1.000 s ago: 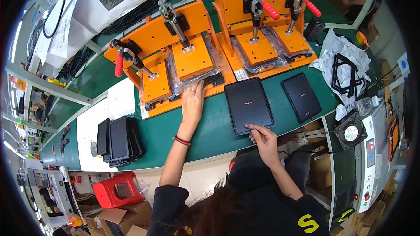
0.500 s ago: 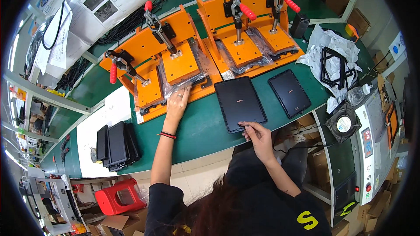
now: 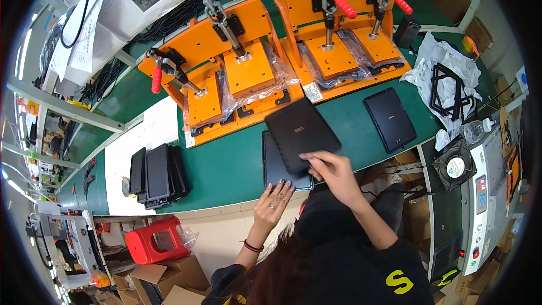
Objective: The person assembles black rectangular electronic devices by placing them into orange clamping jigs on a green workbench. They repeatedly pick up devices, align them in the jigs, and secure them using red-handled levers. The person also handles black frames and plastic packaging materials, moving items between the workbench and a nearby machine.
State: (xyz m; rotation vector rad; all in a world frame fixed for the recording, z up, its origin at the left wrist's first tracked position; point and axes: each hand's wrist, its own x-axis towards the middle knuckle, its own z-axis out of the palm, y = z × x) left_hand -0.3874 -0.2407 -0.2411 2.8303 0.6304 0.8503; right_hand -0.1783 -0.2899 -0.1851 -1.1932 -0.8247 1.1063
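My right hand [image 3: 334,176] pinches the near edge of a black rectangular tablet-like panel [image 3: 302,135], turned at an angle and apparently raised. Partly covered by it, a second dark panel [image 3: 275,164] lies at the front of the green table. On this lower panel's near edge rest the outstretched fingers of my left hand [image 3: 273,206]; its thumb is hidden. Another black panel [image 3: 389,120] lies farther right, touched by neither hand. Behind the panels stand orange clamping jigs [image 3: 248,76] with red-handled toggle clamps [image 3: 226,25] and clear plastic film [image 3: 276,73] under their plates.
At left, a stack of black panels [image 3: 161,175] sits on white paper [image 3: 121,192]. On the right are crumpled white wrapping [image 3: 420,73], black frames [image 3: 449,93], a plastic bottle [image 3: 477,130] and a small fan [image 3: 454,165]. A red stool [image 3: 152,240] stands below the table.
My left hand has left the jig and moved right and nearer, onto the lower panel. The panel in my right hand has turned and shifted, and the second panel now shows beneath it.
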